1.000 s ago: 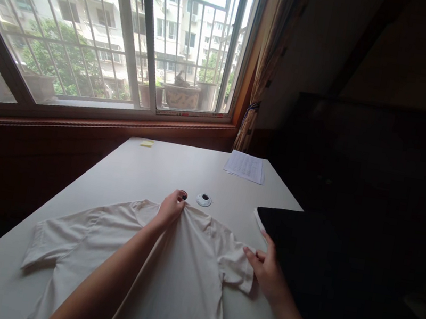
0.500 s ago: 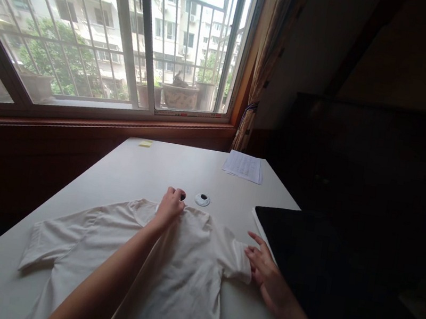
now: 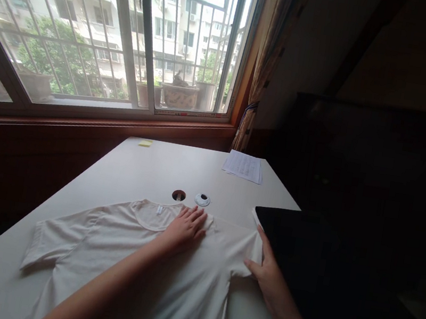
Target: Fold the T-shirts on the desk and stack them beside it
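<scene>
A white T-shirt [image 3: 109, 251] lies spread on the white table [image 3: 163, 168], collar toward the window. My left hand [image 3: 186, 226] lies flat on the shirt's right shoulder beside the collar, fingers stretched out. My right hand [image 3: 265, 273] rests at the end of the shirt's right sleeve, thumb on the cloth and fingers along the sleeve's edge; I cannot see whether it pinches the fabric.
A cable hole [image 3: 178, 195] and its white cap [image 3: 202, 199] sit just beyond the collar. A sheet of paper [image 3: 243, 166] and a yellow sticky note [image 3: 145, 143] lie at the far edge. A dark flat object [image 3: 297, 237] covers the table's right side.
My left hand let go of the collar, opened and moved right onto the shoulder. The right sleeve now lies flatter and further out, and my right hand shifted to its end.
</scene>
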Demonstrator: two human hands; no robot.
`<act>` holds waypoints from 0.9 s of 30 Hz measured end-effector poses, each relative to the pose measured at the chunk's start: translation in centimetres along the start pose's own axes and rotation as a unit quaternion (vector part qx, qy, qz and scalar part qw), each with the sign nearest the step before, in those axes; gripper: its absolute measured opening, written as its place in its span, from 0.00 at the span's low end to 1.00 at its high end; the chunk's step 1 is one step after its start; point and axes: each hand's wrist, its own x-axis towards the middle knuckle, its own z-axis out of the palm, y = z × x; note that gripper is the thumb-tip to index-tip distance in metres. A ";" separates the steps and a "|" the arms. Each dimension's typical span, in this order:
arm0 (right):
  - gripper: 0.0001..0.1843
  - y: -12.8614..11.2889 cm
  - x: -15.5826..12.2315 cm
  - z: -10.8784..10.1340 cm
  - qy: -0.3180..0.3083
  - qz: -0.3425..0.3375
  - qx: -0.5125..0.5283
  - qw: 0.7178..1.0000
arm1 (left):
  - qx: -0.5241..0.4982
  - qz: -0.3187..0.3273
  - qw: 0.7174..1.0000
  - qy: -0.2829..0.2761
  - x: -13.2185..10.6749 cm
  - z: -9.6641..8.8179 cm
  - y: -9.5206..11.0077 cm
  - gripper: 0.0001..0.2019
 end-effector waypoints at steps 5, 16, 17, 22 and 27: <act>0.42 1.1 -0.5 0.3 0.024 0.006 -0.157 0.987 | 0.027 -0.011 0.999 -0.038 0.5 -0.1 -1.2 0.29; 0.34 2.4 -0.8 0.5 0.066 -0.033 -0.280 0.957 | 0.039 -0.002 0.997 -0.059 1.2 0.1 -1.8 0.31; 0.33 2.5 -0.9 0.6 0.070 -0.032 -0.295 0.953 | 0.041 -0.001 0.997 -0.059 1.2 0.1 -1.8 0.31; 0.29 1.7 -1.0 0.6 0.108 -0.036 -0.380 0.918 | 0.045 0.005 0.998 -0.046 1.0 0.1 -1.7 0.30; 0.23 -1.2 -0.8 1.0 0.113 -0.185 -0.419 0.882 | 0.031 0.014 0.999 -0.013 1.0 0.1 -1.5 0.28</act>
